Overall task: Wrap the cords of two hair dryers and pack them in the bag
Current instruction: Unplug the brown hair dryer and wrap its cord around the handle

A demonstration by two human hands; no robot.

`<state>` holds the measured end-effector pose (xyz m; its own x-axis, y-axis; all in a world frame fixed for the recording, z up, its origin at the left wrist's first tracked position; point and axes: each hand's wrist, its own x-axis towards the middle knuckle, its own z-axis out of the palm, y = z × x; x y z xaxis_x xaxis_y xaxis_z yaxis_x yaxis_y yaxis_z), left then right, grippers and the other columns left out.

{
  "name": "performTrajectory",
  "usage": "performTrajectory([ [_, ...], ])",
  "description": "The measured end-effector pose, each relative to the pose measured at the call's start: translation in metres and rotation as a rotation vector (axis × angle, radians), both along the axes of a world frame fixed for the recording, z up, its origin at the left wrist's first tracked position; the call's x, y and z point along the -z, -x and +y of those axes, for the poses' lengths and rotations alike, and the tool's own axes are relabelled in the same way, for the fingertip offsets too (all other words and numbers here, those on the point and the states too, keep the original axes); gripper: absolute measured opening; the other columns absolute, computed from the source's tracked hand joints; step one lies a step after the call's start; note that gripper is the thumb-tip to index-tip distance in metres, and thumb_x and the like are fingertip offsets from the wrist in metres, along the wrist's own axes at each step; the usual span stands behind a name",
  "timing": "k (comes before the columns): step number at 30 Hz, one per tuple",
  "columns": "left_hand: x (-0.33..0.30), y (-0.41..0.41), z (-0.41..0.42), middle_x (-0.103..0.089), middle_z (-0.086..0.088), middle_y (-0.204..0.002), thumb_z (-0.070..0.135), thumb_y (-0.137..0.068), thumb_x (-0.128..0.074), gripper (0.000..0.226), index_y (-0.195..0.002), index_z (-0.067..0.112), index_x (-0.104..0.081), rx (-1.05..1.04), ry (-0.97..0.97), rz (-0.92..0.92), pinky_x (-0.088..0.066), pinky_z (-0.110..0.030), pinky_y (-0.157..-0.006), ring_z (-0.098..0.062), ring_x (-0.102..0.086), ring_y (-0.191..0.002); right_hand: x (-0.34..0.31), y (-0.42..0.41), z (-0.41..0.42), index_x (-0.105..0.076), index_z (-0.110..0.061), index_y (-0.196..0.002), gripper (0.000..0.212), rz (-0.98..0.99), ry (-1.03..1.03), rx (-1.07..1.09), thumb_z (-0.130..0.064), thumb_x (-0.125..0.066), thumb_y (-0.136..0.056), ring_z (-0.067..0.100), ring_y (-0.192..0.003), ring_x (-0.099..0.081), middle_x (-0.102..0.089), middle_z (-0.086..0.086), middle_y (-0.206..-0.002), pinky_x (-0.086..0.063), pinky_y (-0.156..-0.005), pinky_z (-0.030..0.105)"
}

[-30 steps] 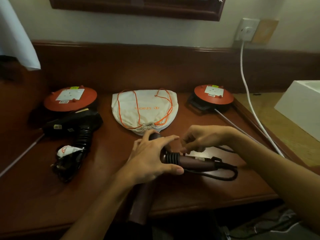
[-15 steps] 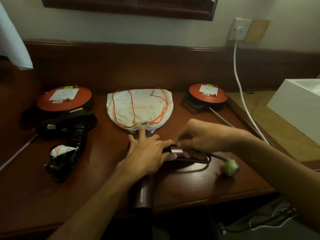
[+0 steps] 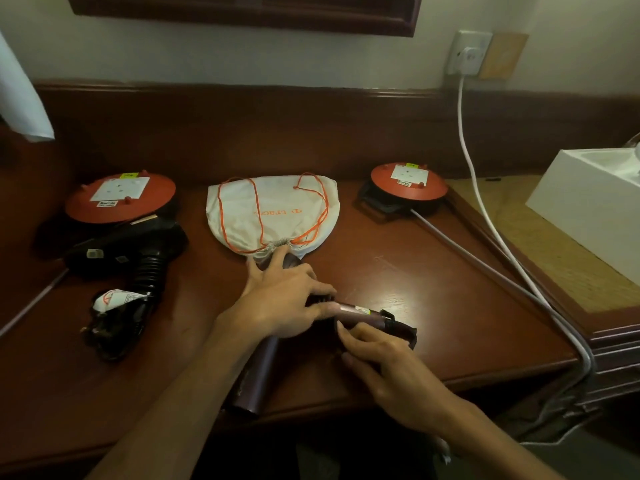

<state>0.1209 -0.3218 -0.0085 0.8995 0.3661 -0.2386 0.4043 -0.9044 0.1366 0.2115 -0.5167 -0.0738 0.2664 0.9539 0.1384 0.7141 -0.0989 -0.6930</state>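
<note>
Currently mid-wrap on the maroon hair dryer, lying at centre frame on the wooden desk. Left hand is spread over the dryer's body and handle joint, fingers splayed and pressing down, probably to pin it so it can't roll while the cord goes round. Right hand sits just below the handle, fingers curled against its underside; likely feeding cord around it, but the cord itself is hidden there, so can't tell exactly what it grips. Barrel points toward the bottom of frame and overhangs the desk edge, which gives clearance under the handle.

Black hair dryer at left looks done: its cord bundle lies coiled beside it with a white tag.

Drawstring bag, white with orange cord, lies flat and cinched shut just above the left hand, so it needs opening before packing. Its orange print is upside down to the camera and appears to read "trace...", not fully legible.

Two red cable reels flank the bag; their labels are too small to read.
</note>
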Motion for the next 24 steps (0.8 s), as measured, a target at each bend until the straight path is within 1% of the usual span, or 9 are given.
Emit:
performTrajectory([
  [3, -0.006, -0.007, -0.003, -0.028, 0.007, -0.162, 0.084, -0.075, -0.055, 0.097, -0.155, 0.053, -0.008, 0.107, -0.103, 0.263, 0.016, -0.082, -0.102, -0.044, 0.017, -0.150, 0.005, 0.000, 0.000, -0.052, -0.020, -0.146, 0.043, -0.079, -0.047, -0.002, -0.018, -0.052, -0.103, 0.009, -0.096, -0.056, -0.057, -0.008, -0.111, -0.047, -0.079, 0.023],
  [5, -0.004, -0.012, -0.006, -0.034, 0.001, -0.161, 0.082, -0.070, -0.062, 0.111, -0.156, 0.049, 0.000, 0.149, -0.197, 0.297, 0.018, -0.082, -0.102, -0.050, 0.012, -0.149, 0.006, 0.000, 0.000, -0.051, -0.020, -0.147, 0.044, -0.086, -0.062, -0.003, -0.017, -0.051, -0.104, 0.007, -0.097, -0.055, -0.057, -0.010, -0.112, -0.046, -0.079, 0.021],
  [10, 0.002, -0.005, -0.001, -0.053, 0.004, -0.147, 0.074, -0.079, -0.062, 0.094, -0.153, 0.050, -0.011, 0.262, -0.214, 0.119, 0.012, -0.072, -0.113, -0.042, -0.001, -0.152, 0.011, 0.000, 0.001, -0.051, -0.019, -0.147, 0.043, -0.082, -0.105, 0.007, -0.016, -0.051, -0.104, -0.002, -0.096, -0.053, -0.055, -0.015, -0.111, -0.040, -0.079, 0.011],
  [12, 0.002, 0.001, 0.003, -0.054, 0.007, -0.145, 0.074, -0.079, -0.063, 0.085, -0.150, 0.054, -0.020, 0.248, -0.158, 0.024, 0.008, -0.065, -0.118, -0.037, -0.005, -0.153, 0.011, 0.003, 0.004, -0.058, -0.015, -0.142, 0.039, -0.079, -0.192, 0.041, -0.014, -0.054, -0.103, -0.001, -0.093, -0.056, -0.060, -0.010, -0.107, -0.044, -0.077, 0.014],
  [14, -0.001, 0.004, 0.010, -0.053, 0.010, -0.141, 0.070, -0.075, -0.070, 0.078, -0.143, 0.056, -0.034, 0.185, 0.010, -0.125, -0.003, -0.058, -0.122, -0.030, -0.014, -0.150, 0.007, 0.004, 0.010, -0.066, -0.009, -0.132, 0.033, -0.100, -0.351, 0.117, -0.010, -0.060, -0.099, 0.004, -0.095, -0.064, -0.068, -0.002, -0.107, -0.052, -0.079, 0.019],
  [17, 0.005, 0.008, 0.030, -0.054, 0.020, -0.118, 0.060, -0.065, -0.083, 0.070, -0.129, 0.053, -0.054, 0.093, 0.342, -0.406, -0.034, -0.051, -0.113, -0.017, -0.043, -0.130, -0.006, 0.004, 0.026, -0.075, -0.003, -0.115, 0.023, -0.129, -0.502, 0.196, -0.004, -0.069, -0.093, -0.004, -0.082, -0.066, -0.073, -0.003, -0.095, -0.049, -0.073, 0.011],
  [20, 0.014, 0.014, 0.042, -0.061, 0.016, -0.117, 0.052, -0.058, -0.089, 0.068, -0.120, 0.049, -0.062, 0.047, 0.628, -0.572, -0.048, -0.044, -0.105, -0.007, -0.058, -0.117, -0.022, 0.002, 0.035, -0.074, -0.007, -0.092, 0.011, 0.083, -0.384, 0.162, -0.017, -0.069, -0.095, 0.001, -0.053, -0.059, -0.070, -0.004, -0.068, -0.045, -0.054, 0.016],
  [22, 0.016, 0.020, 0.045, -0.059, 0.011, -0.126, 0.040, -0.059, -0.092, 0.067, -0.119, 0.047, -0.065, 0.002, 0.711, -0.601, -0.048, -0.044, -0.107, -0.010, -0.059, -0.120, -0.029, -0.005, 0.038, -0.063, -0.001, -0.084, 0.033, 0.272, -0.147, 0.082, -0.030, -0.063, -0.099, 0.013, -0.044, -0.053, -0.066, 0.012, -0.059, -0.042, -0.045, 0.029],
  [24, 0.017, 0.027, 0.045, -0.054, 0.009, -0.132, 0.035, -0.059, -0.092, 0.066, -0.119, 0.045, -0.066, -0.020, 0.721, -0.602, -0.048, -0.043, -0.108, -0.010, -0.057, -0.122, -0.031, -0.021, 0.044, -0.059, 0.005, -0.080, 0.053, 0.323, 0.062, -0.001, -0.045, -0.059, -0.097, 0.021, -0.045, -0.049, -0.061, 0.014, -0.056, -0.039, -0.046, 0.030],
])
